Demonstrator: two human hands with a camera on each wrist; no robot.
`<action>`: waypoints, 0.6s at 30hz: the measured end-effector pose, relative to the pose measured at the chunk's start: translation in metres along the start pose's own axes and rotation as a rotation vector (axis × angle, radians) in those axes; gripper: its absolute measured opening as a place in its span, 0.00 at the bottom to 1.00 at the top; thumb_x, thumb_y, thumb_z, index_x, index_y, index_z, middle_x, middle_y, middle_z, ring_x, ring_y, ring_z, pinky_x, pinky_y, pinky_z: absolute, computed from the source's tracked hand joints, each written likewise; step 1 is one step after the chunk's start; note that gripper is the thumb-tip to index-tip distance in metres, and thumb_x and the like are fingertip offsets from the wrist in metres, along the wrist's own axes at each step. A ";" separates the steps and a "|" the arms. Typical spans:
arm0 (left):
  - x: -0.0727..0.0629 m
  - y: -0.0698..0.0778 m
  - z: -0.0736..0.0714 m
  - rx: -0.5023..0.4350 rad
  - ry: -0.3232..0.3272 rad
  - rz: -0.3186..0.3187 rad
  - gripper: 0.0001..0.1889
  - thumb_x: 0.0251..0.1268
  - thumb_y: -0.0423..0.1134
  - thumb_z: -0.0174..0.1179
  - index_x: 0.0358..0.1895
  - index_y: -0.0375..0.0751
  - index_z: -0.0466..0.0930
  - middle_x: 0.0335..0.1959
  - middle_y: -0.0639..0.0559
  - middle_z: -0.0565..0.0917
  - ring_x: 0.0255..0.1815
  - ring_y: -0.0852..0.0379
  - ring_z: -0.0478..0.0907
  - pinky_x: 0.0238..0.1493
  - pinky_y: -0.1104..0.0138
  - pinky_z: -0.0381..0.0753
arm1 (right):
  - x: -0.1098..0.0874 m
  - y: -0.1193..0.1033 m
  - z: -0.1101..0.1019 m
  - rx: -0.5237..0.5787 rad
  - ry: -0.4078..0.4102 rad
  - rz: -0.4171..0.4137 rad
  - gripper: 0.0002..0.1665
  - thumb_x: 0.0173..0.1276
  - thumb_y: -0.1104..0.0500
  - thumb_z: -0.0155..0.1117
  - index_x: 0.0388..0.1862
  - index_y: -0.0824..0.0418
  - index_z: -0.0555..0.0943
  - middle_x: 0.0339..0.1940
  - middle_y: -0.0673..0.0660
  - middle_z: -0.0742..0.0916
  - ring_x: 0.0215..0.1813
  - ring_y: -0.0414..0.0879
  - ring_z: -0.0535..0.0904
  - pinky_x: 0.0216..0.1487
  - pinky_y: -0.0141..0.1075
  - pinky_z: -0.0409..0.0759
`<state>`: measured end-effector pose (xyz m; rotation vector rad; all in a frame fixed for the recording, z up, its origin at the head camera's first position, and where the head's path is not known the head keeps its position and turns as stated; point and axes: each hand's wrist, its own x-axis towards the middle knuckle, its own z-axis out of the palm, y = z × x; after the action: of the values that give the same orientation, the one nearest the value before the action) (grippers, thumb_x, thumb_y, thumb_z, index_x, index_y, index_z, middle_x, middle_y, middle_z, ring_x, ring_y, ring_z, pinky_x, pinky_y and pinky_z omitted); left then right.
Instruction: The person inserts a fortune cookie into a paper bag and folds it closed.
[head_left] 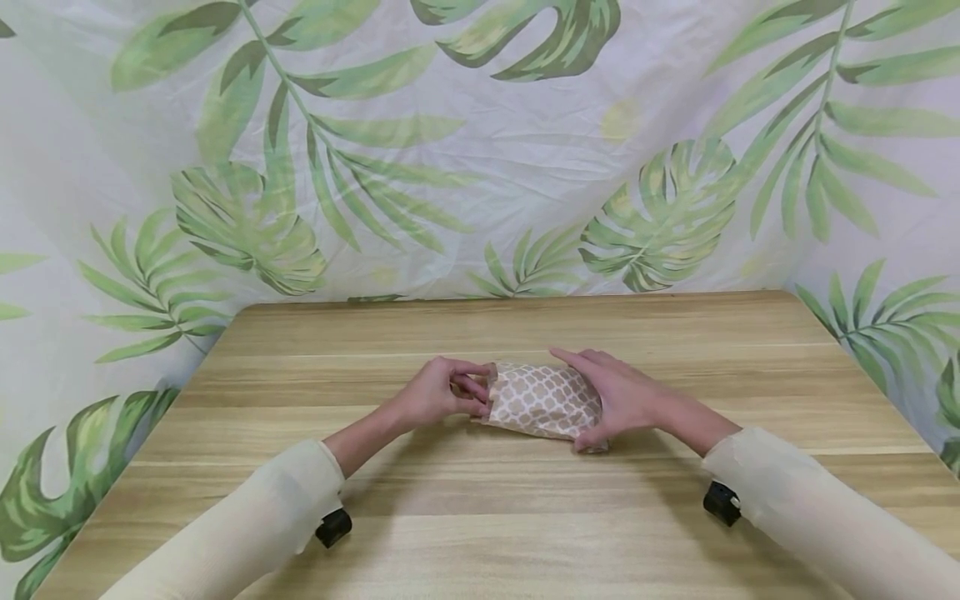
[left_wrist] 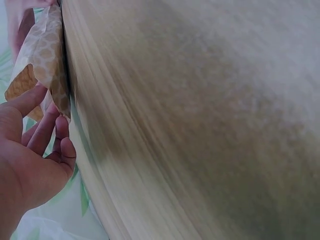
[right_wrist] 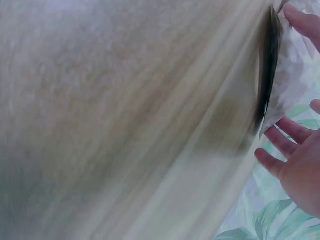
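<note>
Nearest: pale sleeves (head_left: 247, 508) over both forearms, plus a small black gadget (head_left: 333, 527) under left cuff and a second black gadget (head_left: 722, 503) under right cuff. Beneath everything, wooden table (head_left: 487, 533), light brown with striped grain. Farther in, around middle of table: paper bag (head_left: 543, 400), tan with white lattice print, lying lengthwise between both hands. On the surface or just above it, cannot tell which. At the left end, pinching bag rim with thumb and fingertips of left hand (head_left: 435, 393); little finger bent, clear of the paper in left wrist view. Gaping mouth there, brown inside visible. At the right end, gripping bag with right hand (head_left: 626, 396), thumb on near side, fingers on far side, spread apart. Cannot tell firmness of hold. Behind table: white cloth (head_left: 525, 187) with green leaf print, slightly wrinkled.
</note>
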<state>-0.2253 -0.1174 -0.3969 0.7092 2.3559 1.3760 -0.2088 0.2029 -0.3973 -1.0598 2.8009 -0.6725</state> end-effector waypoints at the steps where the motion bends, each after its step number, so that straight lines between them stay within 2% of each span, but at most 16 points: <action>1: 0.000 0.000 0.000 -0.005 -0.001 -0.001 0.31 0.59 0.25 0.73 0.66 0.21 0.75 0.40 0.39 0.91 0.45 0.47 0.89 0.46 0.68 0.86 | 0.000 0.000 0.001 0.003 0.001 0.003 0.76 0.39 0.38 0.87 0.83 0.62 0.58 0.69 0.71 0.76 0.70 0.68 0.71 0.67 0.65 0.71; 9: 0.001 0.000 0.004 -0.017 -0.011 0.003 0.31 0.59 0.25 0.73 0.67 0.21 0.74 0.40 0.39 0.91 0.43 0.49 0.90 0.47 0.67 0.86 | 0.002 0.000 0.001 0.056 -0.010 0.037 0.74 0.42 0.42 0.87 0.84 0.59 0.57 0.70 0.70 0.74 0.71 0.68 0.70 0.68 0.65 0.70; 14: 0.001 0.000 0.005 -0.024 -0.015 0.010 0.32 0.59 0.24 0.73 0.67 0.22 0.74 0.40 0.39 0.91 0.44 0.48 0.89 0.47 0.68 0.85 | 0.001 0.002 0.000 0.039 -0.031 0.037 0.78 0.35 0.38 0.89 0.83 0.60 0.59 0.70 0.70 0.75 0.69 0.68 0.70 0.67 0.65 0.71; 18: 0.000 0.001 0.005 -0.017 -0.016 0.015 0.32 0.59 0.24 0.73 0.67 0.22 0.74 0.40 0.39 0.91 0.44 0.48 0.89 0.46 0.69 0.85 | 0.002 0.003 0.000 0.005 -0.034 0.030 0.75 0.38 0.40 0.87 0.83 0.59 0.60 0.66 0.69 0.77 0.67 0.65 0.73 0.65 0.63 0.73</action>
<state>-0.2224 -0.1134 -0.3984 0.7319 2.3285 1.3895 -0.2121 0.2029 -0.3984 -1.0170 2.7789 -0.6516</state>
